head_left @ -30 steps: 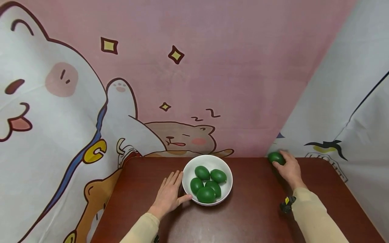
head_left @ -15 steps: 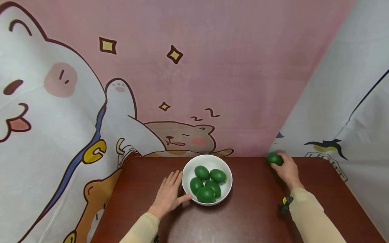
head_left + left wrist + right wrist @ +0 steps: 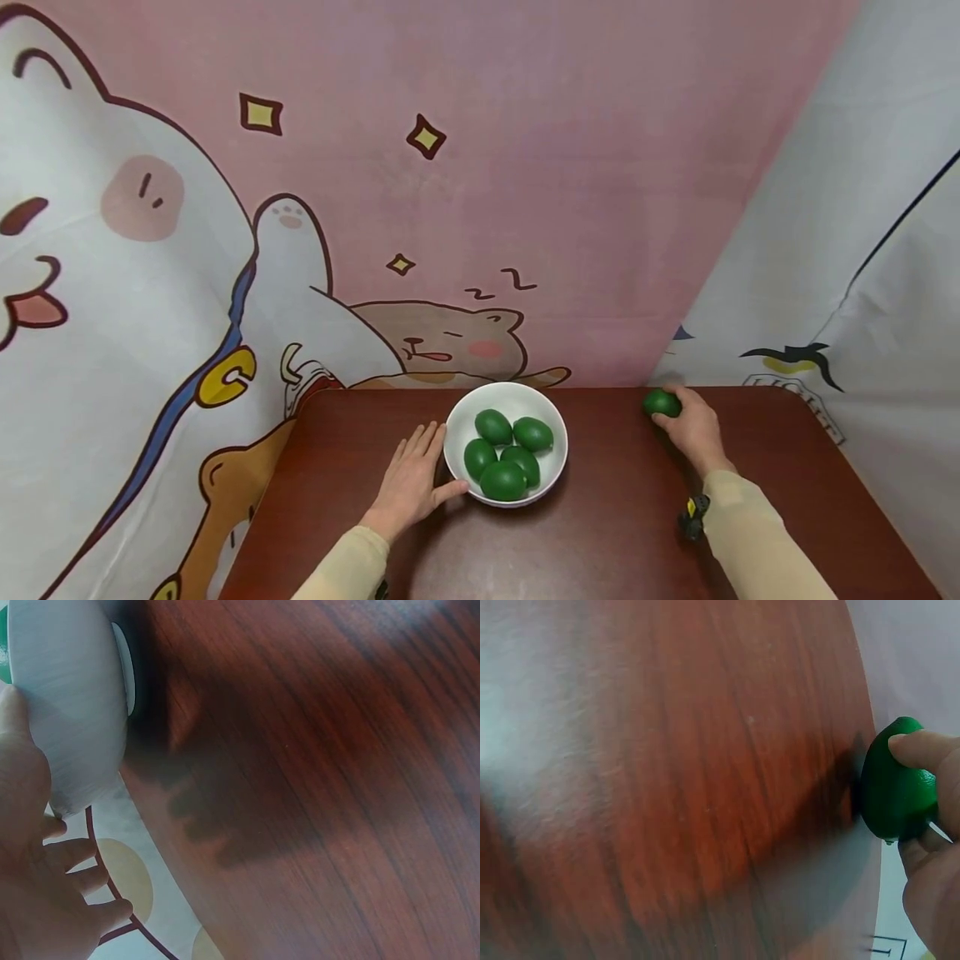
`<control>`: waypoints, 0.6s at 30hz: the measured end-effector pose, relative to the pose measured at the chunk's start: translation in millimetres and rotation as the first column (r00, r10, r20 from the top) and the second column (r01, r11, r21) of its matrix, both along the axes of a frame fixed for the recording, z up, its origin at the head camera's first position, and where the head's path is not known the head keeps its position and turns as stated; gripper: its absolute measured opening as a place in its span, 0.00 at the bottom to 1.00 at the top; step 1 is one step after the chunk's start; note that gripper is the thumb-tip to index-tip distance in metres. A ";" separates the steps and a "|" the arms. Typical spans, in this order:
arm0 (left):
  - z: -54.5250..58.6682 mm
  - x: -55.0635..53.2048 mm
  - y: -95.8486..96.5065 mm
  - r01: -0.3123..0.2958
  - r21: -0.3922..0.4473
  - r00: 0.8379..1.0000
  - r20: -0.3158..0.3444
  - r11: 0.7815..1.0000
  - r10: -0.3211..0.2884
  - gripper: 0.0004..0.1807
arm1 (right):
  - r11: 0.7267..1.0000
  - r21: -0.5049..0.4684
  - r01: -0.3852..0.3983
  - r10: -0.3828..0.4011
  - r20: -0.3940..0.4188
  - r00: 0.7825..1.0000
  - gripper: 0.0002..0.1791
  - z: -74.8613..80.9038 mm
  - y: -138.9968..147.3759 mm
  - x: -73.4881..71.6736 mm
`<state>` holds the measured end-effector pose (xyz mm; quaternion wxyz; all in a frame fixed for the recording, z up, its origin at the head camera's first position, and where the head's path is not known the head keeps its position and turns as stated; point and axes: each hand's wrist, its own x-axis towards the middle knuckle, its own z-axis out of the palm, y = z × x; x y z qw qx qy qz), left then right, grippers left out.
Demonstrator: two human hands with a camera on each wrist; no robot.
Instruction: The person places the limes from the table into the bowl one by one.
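Note:
Toward the back right of the table, my right hand grips a green lime between thumb and fingers. In the right wrist view the thumb lies across that lime, close over the tabletop. A white bowl stands at the middle of the table with several green limes in it. My left hand is at the bowl's left side, fingers straight and spread, its thumb at the rim. From the left wrist, the thumb lies against the bowl's outer wall.
The dark red-brown wooden table ends at a back edge just behind the bowl and the right hand. A pink and white cartoon-printed cloth hangs behind it. A small black device is strapped at the right wrist.
My right hand has shifted slightly left and nearer with the lime, away from the back edge. The left hand stays at the bowl. The view has turned a little to the right.

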<state>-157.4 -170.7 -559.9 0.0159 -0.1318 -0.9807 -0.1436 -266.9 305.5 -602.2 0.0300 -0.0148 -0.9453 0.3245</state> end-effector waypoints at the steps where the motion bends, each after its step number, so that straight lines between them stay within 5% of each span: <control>1: 0.3 0.3 -0.6 -0.001 0.001 1.000 -0.002 1.000 0.001 0.57 | 1.000 0.002 -0.003 0.003 0.004 1.000 0.33 0.4 -2.1 1.1; 18: 2.1 1.9 -0.5 0.017 0.024 1.000 -0.014 1.000 -0.016 0.55 | 1.000 0.012 0.008 -0.008 0.026 1.000 0.33 6.6 -16.1 21.5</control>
